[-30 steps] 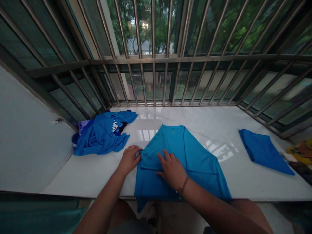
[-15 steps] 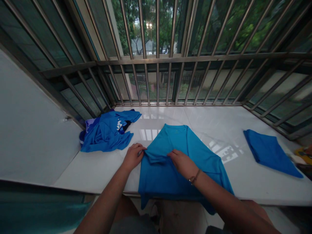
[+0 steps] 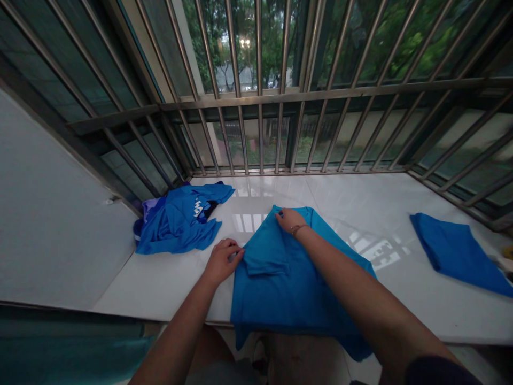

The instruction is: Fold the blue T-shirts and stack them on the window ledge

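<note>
**Left hand (image 3: 225, 261) and right hand (image 3: 290, 220) on a blue shirt (image 3: 268, 299)**

The blue shirt lies spread on a white ledge (image 3: 256, 192), directly under the right fingers (image 3: 280, 215) and just to the right of the left fingers (image 3: 237, 250); its lower edge hangs over the ledge's near side, below both sets of fingers. The left fingers touch the shirt's left edge, slightly curled, with a small gap behind the thumb; whether they pinch the cloth I cannot tell. The right fingers are drawn together on the shirt near the left end of its neckline, farther from the body than the left ones; whether they grasp a fold there cannot be told either; a thin bracelet (image 3: 297, 229) circles that wrist. Between the two hands and a little nearer the body, a folded-in part of the shirt forms a rumpled flap. Beyond the left fingers, to their left, sits a loose heap of clothes (image 3: 172, 222), blue and purple, with white marking on top; well to the right of the right fingers lies a folded blue cloth (image 3: 459, 248); metal bars (image 3: 260, 133) stand beyond all the fingers, at the ledge's far edge.
</note>
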`<move>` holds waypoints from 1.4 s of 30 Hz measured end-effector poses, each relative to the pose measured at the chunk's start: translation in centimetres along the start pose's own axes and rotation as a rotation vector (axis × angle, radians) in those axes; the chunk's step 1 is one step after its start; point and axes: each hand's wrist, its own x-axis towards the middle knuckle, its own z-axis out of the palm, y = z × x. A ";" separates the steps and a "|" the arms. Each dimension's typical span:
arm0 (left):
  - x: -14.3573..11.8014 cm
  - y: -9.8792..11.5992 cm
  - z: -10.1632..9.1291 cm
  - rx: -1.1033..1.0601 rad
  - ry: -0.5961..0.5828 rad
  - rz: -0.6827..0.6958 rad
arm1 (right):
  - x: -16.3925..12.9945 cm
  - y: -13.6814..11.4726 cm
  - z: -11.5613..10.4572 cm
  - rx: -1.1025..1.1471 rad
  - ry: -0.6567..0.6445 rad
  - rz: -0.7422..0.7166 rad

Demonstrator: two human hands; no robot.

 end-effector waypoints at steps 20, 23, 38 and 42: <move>0.0 -0.2 0.4 0.001 0.041 -0.015 | -14.4 -4.9 2.7 -0.109 -0.035 -0.705; 0.0 0.0 0.3 0.008 0.046 -0.015 | -15.1 -6.1 4.3 -0.055 -0.088 -0.618; 0.1 0.2 0.2 0.023 0.005 -0.056 | -12.0 -4.6 4.5 0.327 -0.087 -0.314; 0.1 0.0 0.2 0.031 0.003 -0.055 | -14.9 -4.8 5.2 0.162 -0.040 -0.551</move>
